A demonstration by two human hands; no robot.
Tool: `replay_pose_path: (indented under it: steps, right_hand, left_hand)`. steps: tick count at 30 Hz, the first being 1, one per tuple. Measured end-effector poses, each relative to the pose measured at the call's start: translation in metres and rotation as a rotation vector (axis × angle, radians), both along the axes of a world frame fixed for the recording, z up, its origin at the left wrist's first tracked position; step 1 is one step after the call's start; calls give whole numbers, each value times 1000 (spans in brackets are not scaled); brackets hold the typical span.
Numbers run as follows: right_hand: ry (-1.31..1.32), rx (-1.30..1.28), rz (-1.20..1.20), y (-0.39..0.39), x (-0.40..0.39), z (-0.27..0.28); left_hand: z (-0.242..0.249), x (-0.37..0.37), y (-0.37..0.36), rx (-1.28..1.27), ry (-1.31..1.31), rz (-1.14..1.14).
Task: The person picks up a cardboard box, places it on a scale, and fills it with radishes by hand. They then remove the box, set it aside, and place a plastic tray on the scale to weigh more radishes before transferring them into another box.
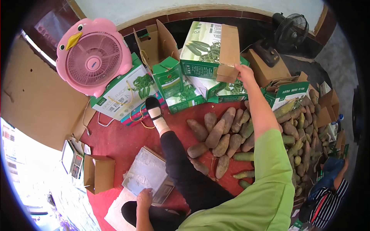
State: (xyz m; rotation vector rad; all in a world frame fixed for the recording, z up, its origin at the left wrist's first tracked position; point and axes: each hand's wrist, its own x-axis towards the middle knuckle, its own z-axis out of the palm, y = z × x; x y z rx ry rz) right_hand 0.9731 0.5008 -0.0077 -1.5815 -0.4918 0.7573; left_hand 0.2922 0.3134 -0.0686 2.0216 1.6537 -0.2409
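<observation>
My right hand point(244, 73) is stretched forward and closed on the brown cardboard edge of a printed radish carton point(200, 48). That carton is tilted on top of other green-and-white cartons point(185, 94). Low in the view, my left hand point(145, 197) is beside my bent knee, at the near edge of a whitish, plastic-covered box point(144, 173) on the floor. Its fingers look curled, and whatever may be in them is hidden. Between my right arm and outstretched leg lie several large, soil-covered radishes point(221, 144), some brownish, some green.
A pink fan point(94, 61) stands left, by an open carton point(158, 42). A black fan point(291, 32) is at back right. A small brown box point(101, 173) and a scale point(77, 165) sit left. More radishes pile up right, near another person in stripes point(327, 204).
</observation>
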Motion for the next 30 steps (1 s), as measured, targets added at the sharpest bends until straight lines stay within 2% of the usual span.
replay_pose_path:
  steps: [1, 4, 8, 10, 12, 14, 22, 24, 26, 28, 30]
  right_hand:
    - [102, 106, 16, -6, -6, -3]
    - [136, 223, 66, -39, -29, -10]
    - [259, 263, 115, -99, -74, -3]
    - [485, 270, 49, -117, -81, 0]
    - [540, 321, 72, -116, -75, -3]
    - [645, 343, -48, -107, -68, -15]
    - [599, 254, -25, -112, -115, 35]
    - [438, 227, -56, -129, -142, 53]
    - [400, 237, -44, -144, -164, 67]
    - [273, 309, -58, -156, -181, 77]
    - [286, 294, -50, -166, -198, 89]
  left_hand:
    - [0, -1, -1, 9, 7, -10]
    - [3, -1, -3, 15, 11, -9]
    - [4, -4, -6, 27, -12, 12]
    - [7, -5, -8, 26, -9, 5]
    - [9, -8, -9, 27, -6, 0]
    - [7, -12, -11, 43, -34, 7]
    - [23, -16, -24, 59, -64, 73]
    - [24, -23, -29, 86, -108, 80]
    - [29, -26, -33, 112, -130, 81]
    - [32, -28, -39, 145, -157, 84]
    - [37, -32, -43, 157, -179, 92]
